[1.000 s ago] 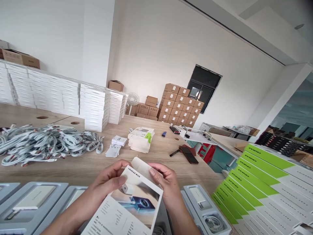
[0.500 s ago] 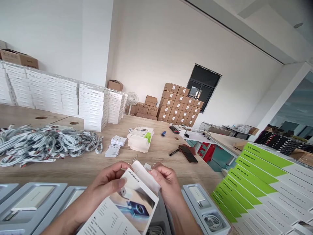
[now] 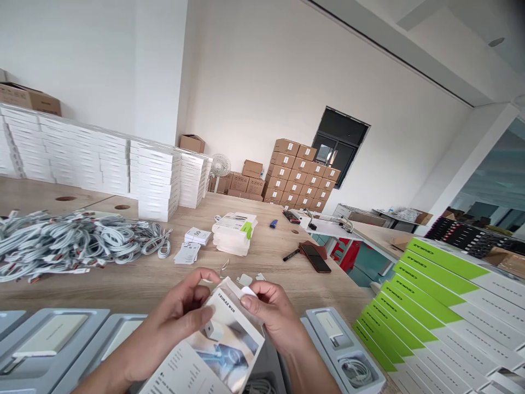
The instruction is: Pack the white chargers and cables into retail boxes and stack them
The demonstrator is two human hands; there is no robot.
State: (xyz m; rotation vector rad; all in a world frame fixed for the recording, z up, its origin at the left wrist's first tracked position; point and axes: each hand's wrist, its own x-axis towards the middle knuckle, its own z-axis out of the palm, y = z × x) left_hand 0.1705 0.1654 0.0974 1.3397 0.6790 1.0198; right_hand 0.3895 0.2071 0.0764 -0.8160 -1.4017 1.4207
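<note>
in the head view, a white printed thin-card box (image 3: 233, 342) with a photo panel is held above grey moulded trays (image 3: 98, 318): left hand (image 3: 176, 320) gripping its side, right hand (image 3: 276, 313) pinching its end flap. probably light, springy, easily creased; best held by its folded edges.

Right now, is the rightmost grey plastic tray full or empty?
Full: the tray holds a white rectangular block and, in its other compartment, a coiled pale cable.
</note>
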